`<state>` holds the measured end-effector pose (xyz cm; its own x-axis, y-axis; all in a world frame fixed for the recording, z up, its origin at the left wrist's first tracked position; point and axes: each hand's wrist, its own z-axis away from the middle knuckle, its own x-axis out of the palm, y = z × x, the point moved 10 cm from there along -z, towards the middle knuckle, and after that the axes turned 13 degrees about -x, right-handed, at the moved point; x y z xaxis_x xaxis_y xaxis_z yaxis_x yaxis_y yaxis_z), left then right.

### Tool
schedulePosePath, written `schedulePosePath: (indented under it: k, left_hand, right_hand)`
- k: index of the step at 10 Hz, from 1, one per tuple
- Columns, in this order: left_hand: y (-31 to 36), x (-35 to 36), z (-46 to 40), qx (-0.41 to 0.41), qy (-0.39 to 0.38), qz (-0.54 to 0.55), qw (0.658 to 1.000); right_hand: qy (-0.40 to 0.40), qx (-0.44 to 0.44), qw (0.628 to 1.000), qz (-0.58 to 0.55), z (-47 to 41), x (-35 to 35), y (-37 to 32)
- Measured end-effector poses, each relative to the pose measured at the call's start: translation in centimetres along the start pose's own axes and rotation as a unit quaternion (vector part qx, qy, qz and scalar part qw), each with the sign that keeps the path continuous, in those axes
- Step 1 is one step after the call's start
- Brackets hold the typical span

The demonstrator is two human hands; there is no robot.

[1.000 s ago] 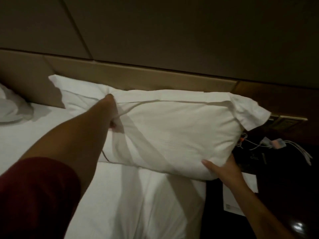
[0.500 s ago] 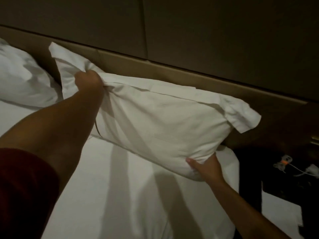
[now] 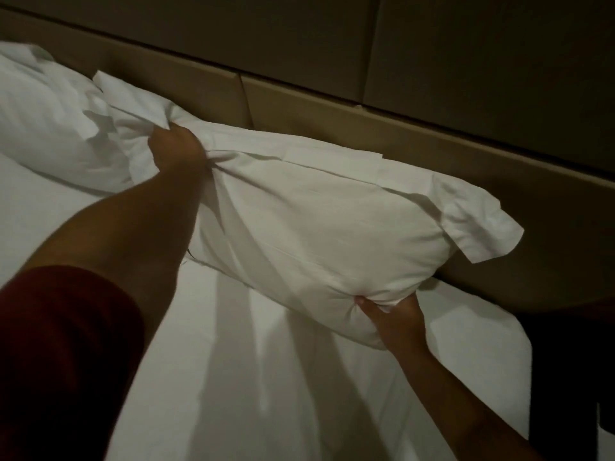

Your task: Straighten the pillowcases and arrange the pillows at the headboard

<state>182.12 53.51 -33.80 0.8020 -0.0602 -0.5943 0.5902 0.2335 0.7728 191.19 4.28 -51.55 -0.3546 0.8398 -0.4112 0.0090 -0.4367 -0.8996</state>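
Gripping the pillow (image 3: 316, 227), left hand (image 3: 176, 151) and right hand (image 3: 396, 324), fingers seemingly buried in fabric

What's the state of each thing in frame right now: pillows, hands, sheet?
Held pillow: gripped at two corners, against the headboard, case creased.
Second pillow: lying at left, rumpled, not held.
Left hand: closed on the held pillow's far left corner.
Right hand: closed on its near right corner.
Bed sheet: flat, lightly wrinkled.
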Motion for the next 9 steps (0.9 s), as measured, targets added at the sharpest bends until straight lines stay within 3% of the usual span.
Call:
schedulePosePath:
  k: [2, 4, 5, 6, 7, 8, 9]
  left_hand:
    - [-0.4, -0.2, -0.4, -0.037, 0.072, -0.072, 0.994]
    - [-0.2, 0.1, -1.1, -0.018, 0.015, -0.034, 0.999]
    - [-0.6, 0.1, 0.6, -0.049, 0.020, -0.018, 0.998]
    - [-1.7, 1.8, 5.9, -0.003, -0.051, -0.085, 0.995]
    - [-4.6, 2.6, 13.3, -0.006, -0.112, -0.058, 0.992]
    - [-6.5, 3.6, 20.1, -0.126, -0.273, -0.101, 0.948]
    - [-2.3, 1.1, 23.4, -0.111, -0.312, -0.092, 0.939]
  right_hand:
    - [-0.028, 0.007, 0.998, 0.059, -0.7, -0.5, 0.6]
    - [-0.062, 0.018, 0.996, 0.062, -0.3, -0.8, 1.0]
    - [-0.145, 0.049, 0.986, 0.072, -0.1, -0.2, 1.6]
    - [-0.172, 0.066, 0.976, 0.116, 0.1, -0.7, 1.4]
    - [-0.202, 0.129, 0.964, 0.118, 1.8, -1.8, 0.7]
    - [-0.301, 0.279, 0.905, 0.109, 7.7, -3.8, 1.7]
    - [-0.352, 0.222, 0.900, 0.128, 10.1, -6.5, 0.8]
